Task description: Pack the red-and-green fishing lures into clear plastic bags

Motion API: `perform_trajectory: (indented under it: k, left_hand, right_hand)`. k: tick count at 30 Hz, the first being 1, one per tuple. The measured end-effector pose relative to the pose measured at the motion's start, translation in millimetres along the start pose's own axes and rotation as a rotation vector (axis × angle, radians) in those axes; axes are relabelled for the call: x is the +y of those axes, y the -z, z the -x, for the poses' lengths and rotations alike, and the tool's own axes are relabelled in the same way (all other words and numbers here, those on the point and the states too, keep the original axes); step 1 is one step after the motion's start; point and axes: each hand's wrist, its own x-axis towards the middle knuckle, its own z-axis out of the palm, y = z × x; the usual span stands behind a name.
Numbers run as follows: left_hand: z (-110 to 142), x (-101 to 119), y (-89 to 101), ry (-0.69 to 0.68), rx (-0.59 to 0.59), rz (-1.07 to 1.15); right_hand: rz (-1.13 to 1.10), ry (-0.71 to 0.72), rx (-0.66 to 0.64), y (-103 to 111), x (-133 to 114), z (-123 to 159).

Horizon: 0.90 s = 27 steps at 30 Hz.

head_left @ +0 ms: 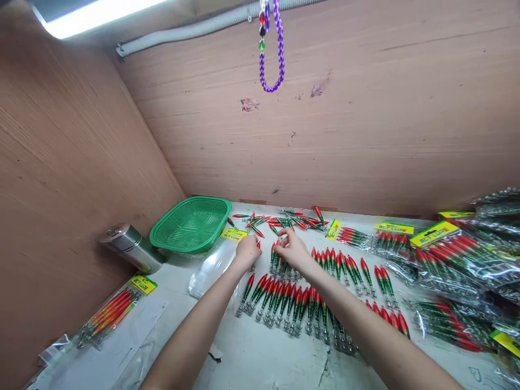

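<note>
Red-and-green fishing lures (292, 303) lie in rows across the white table. My left hand (247, 252) is closed around a lure, just right of an empty clear bag (215, 262) with a yellow header. My right hand (292, 248) pinches at the tops of a small bunch of lures (278, 262) standing in the back row. A loose pile of lures (284, 219) lies behind both hands near the wall.
A green plastic basket (190, 225) sits at the back left beside a lying metal can (130, 246). Packed lure bags (455, 254) are stacked at the right; one packed bag (111, 311) lies at the front left. Purple beads (271, 49) hang overhead. Wooden walls enclose the table.
</note>
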Motion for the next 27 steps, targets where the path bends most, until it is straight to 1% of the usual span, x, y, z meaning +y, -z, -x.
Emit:
perform_trajectory:
  k: [2, 3, 5, 7, 10, 13, 17, 19, 22, 25, 27]
  left_hand:
    - [4, -3, -0.8, -0.009, 0.023, -0.034]
    - [5, -4, -0.9, -0.021, 0.036, -0.049]
    - [6, -7, 0.5, -0.06, 0.073, -0.081]
    - [3, -9, 4.1, -0.12, 0.127, -0.117]
    - [-10, -6, 11.5, -0.259, 0.174, -0.173]
    - [-30, 2, 17.3, -0.401, 0.147, -0.207]
    - [-50, 8, 23.9, -0.507, 0.129, -0.16]
    - [-55, 7, 29.8, -0.525, 0.15, -0.059]
    - [-54, 1, 43.0, -0.5, 0.229, 0.208]
    - [-39, -4, 55.3, -0.428, 0.303, 0.565]
    - [-19, -3, 59.4, -0.394, 0.277, 0.804]
  right_hand:
    - [0.143, -0.002, 0.016, -22, -6, -17]
    - [0.21, -0.003, 0.024, -30, -8, -24]
    - [0.33, -0.002, 0.039, -37, -10, -33]
    - [0.432, 0.007, 0.057, -33, -8, -40]
    - [0.553, 0.006, 0.098, -18, -5, -53]
    - [0.633, -0.006, 0.112, -10, -2, -66]
    - [0.648, -0.01, 0.097, -16, -1, -80]
    - [0.612, -0.021, 0.087, -19, -3, -85]
    - [0.503, -0.051, 0.064, -15, -9, -88]
    - [0.337, -0.068, 0.019, 3, -15, -80]
    - [0.197, -0.062, -0.027, 19, -17, -66]
